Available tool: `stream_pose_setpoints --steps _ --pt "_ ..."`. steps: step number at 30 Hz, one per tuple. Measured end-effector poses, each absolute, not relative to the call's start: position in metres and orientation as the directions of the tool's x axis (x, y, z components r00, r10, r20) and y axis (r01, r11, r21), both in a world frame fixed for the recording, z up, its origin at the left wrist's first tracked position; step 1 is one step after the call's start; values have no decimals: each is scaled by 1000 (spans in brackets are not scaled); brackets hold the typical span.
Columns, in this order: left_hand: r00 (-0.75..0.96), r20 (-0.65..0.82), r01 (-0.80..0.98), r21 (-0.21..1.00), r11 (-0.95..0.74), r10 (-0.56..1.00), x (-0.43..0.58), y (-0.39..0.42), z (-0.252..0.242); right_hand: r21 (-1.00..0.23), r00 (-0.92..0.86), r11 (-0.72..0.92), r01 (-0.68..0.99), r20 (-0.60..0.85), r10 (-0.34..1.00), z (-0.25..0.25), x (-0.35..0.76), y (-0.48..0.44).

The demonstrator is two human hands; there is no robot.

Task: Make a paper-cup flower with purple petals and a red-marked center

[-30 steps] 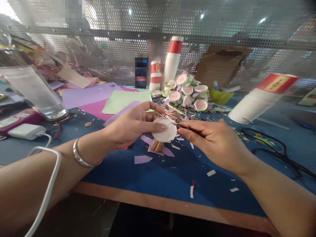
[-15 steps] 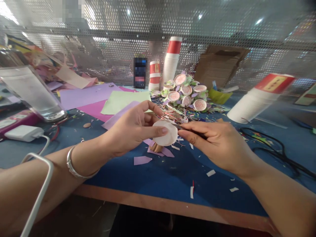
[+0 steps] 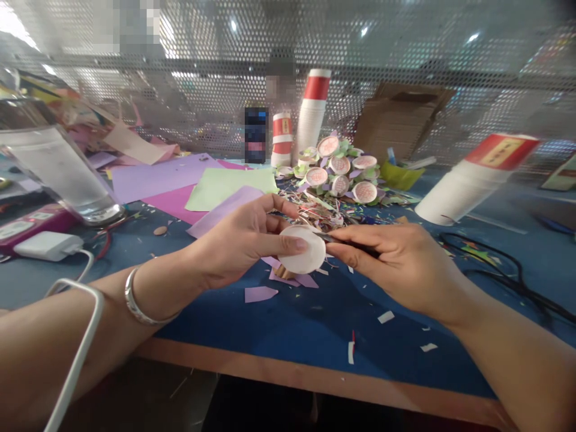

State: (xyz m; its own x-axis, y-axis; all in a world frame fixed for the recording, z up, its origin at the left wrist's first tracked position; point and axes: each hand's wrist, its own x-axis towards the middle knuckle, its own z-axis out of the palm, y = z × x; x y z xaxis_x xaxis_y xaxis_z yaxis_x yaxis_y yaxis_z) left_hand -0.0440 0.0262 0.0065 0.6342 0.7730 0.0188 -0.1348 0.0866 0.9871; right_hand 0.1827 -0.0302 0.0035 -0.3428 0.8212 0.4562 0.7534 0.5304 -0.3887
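White paper disc held up between 2 hands over a blue table.
The left hand pinches the thin, flat round, thumb across its face, probably to brace it while leaving the right edge free; the right hand grips a slim dark tool, its kind masked by the fingers, tip at the rim. Below lie a pointed lilac paper strip and a ridged brown piece; behind, round-faced paper flowers cluster beside nested paper cups.

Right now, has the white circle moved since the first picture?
Yes: the white circle in the left hand has moved slightly down the view, hiding more of the brown piece behind it.
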Motion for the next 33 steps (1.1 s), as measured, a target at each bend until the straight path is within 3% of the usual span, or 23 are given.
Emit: stream_pose_setpoints --steps 14,25,33 --pt "587 116 -125 991 -52 801 -42 27 2 -463 -280 428 777 355 892 6 180 -29" --pt "565 57 -155 987 38 823 -43 30 2 -527 -291 402 749 284 914 5 181 -30" --pt "607 73 -167 985 38 791 -42 26 3 -523 -272 412 746 325 906 6 179 -30"
